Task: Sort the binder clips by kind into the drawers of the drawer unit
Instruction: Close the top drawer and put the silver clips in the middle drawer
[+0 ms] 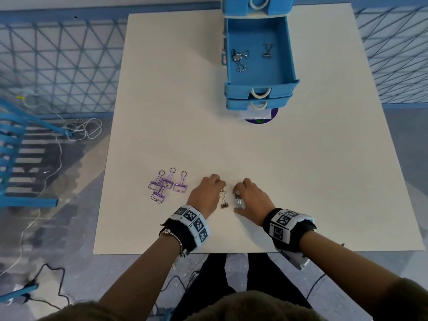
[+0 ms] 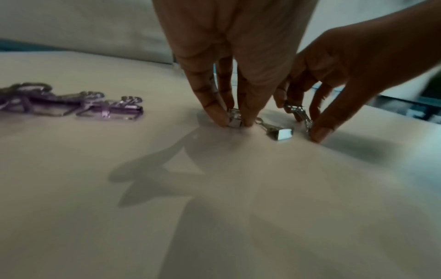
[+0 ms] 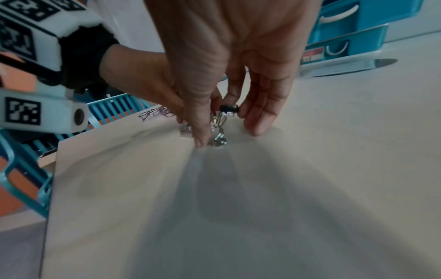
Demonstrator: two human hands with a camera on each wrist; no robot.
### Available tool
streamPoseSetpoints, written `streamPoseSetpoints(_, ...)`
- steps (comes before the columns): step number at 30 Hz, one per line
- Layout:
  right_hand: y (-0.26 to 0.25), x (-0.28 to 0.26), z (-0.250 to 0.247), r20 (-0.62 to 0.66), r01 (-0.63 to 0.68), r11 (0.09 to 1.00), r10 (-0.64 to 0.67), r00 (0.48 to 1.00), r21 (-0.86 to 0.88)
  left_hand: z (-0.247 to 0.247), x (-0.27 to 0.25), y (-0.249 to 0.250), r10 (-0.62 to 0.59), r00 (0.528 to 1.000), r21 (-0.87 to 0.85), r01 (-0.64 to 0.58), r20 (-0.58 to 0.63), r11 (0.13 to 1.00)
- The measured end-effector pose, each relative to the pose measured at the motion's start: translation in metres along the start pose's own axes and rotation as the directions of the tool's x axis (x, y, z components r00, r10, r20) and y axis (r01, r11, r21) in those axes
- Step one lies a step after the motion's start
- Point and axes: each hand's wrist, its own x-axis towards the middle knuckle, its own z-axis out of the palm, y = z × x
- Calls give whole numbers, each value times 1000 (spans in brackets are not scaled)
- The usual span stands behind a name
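Two hands work side by side near the front edge of the tabletop (image 1: 301,158). The left hand (image 1: 206,193) has its grip pinched on a small metal clip (image 1: 223,200), fingertips (image 2: 220,120) pressing it against the surface; the right hand (image 1: 251,195) pinches another small clip (image 1: 239,203), thumb low beside it. Each hand probably takes one so both go in a single trip. Three like clips (image 1: 240,57) already lie in the open drawer (image 1: 231,75) of the drawer unit (image 1: 234,6), well apart. Four purple clips (image 1: 168,185) wait just left, likely for another drawer.
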Motion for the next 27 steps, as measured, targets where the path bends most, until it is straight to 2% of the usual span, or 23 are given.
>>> streamPoseSetpoints(7,-6,6,5,-13,-67,975,71,997,212,3,-3,3,-129,990,-175,117,-59,978)
streamPoseSetpoints(13,-13,8,10,36,-10,994,6,999,111,9,-12,3,-225,971,-142,211,-84,967)
streamPoseSetpoints(17,-16,10,12,33,33,999,-33,999,1,13,-24,-1,-191,977,-109,180,-94,978)
streamPoseSetpoints(20,-18,12,12,26,41,999,-41,999,-18,23,-38,-4,-159,982,-118,146,-104,982)
streamPoseSetpoints(24,-16,15,10,7,25,999,-25,1000,28,31,-46,-8,-83,958,-48,73,-274,996)
streamPoseSetpoints(27,-12,17,8,-13,-1,994,2,1000,106,34,-42,-8,-59,951,47,77,-302,996)
